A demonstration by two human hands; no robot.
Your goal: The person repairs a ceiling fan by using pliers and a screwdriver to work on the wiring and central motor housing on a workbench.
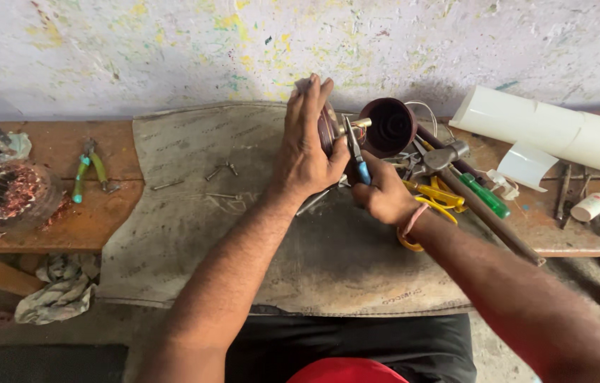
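Note:
My left hand [305, 145] is wrapped around a dark red round motor part [327, 129] with a brass shaft [356, 124] sticking out to the right, held upright above the grey mat [243, 248]. My right hand [383, 193] grips blue-handled pliers [356, 152] whose jaws reach up to the shaft. Just right of the shaft lies a dark maroon cup-shaped housing [388, 126] with its open side facing me.
A hammer [480, 202], yellow-handled scissors [433, 202] and a green screwdriver [484, 195] lie to the right, with a white pipe [555, 131] behind. Loose screws [222, 170] rest on the mat. Green pliers [87, 170] and a copper-wound stator [6, 191] sit left.

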